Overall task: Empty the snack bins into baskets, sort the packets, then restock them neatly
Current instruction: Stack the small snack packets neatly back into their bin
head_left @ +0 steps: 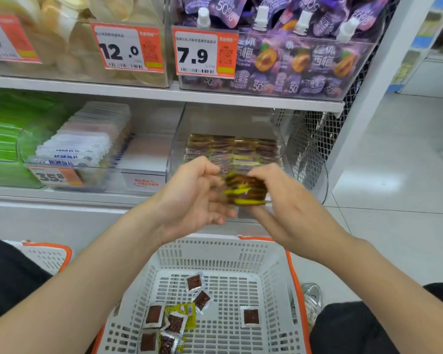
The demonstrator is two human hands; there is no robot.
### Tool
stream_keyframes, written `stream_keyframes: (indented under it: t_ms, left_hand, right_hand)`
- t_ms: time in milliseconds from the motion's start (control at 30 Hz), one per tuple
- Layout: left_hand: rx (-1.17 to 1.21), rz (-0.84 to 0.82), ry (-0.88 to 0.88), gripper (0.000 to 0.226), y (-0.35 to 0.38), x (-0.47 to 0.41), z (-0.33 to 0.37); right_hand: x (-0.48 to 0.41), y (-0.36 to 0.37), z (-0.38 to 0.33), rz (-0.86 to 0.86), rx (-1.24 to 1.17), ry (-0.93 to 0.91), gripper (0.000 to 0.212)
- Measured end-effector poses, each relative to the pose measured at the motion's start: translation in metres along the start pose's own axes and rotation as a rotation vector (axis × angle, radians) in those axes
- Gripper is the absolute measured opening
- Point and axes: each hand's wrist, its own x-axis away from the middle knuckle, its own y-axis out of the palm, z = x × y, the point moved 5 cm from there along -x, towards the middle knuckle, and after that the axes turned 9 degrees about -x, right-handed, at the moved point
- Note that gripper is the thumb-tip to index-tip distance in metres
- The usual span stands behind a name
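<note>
My left hand (pixel 197 200) and right hand (pixel 287 208) pinched a blurred stack of brown-and-yellow snack packets (pixel 244 190) between them, just before the clear plastic bin (pixel 179 139). Below my hands, the white perforated plastic basket (pixel 215 254) held loose brown packets (pixel 251 316).

Brown/yellow pkts (pixel 244 190), white basket (pixel 223 254) (orange rim), purple pouches (pixel 299 60)

I see orange-and-white price tags reading 12.0 (pixel 128 48) and 7.9 (pixel 204 52) clipped to the upper white metal shelf (pixel 164 94). A pale glossy tiled floor (pixel 399 180) spreads right, and a silver-grey sneaker (pixel 312 300) rests on it.
</note>
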Motion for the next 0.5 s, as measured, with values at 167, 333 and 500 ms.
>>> stream_keyframes:
  t_ms: [167,333,500]
  left_hand:
    - [-0.956,0.389,0.399,0.023,-0.002,-0.032,0.022]
    - [-1.494,0.163,0.369,0.049,0.008,-0.089,0.001]
    - [-1.616,0.045,0.098,0.067,0.004,-0.117,-0.016]
  right_hand:
    - [-0.015,-0.029,0.072,0.027,0.121,0.425,0.042]
    - [-0.030,-0.006,0.109,-0.332,0.435,0.614,0.036]
    - [-0.038,0.024,0.139,-0.521,0.303,0.765,0.026]
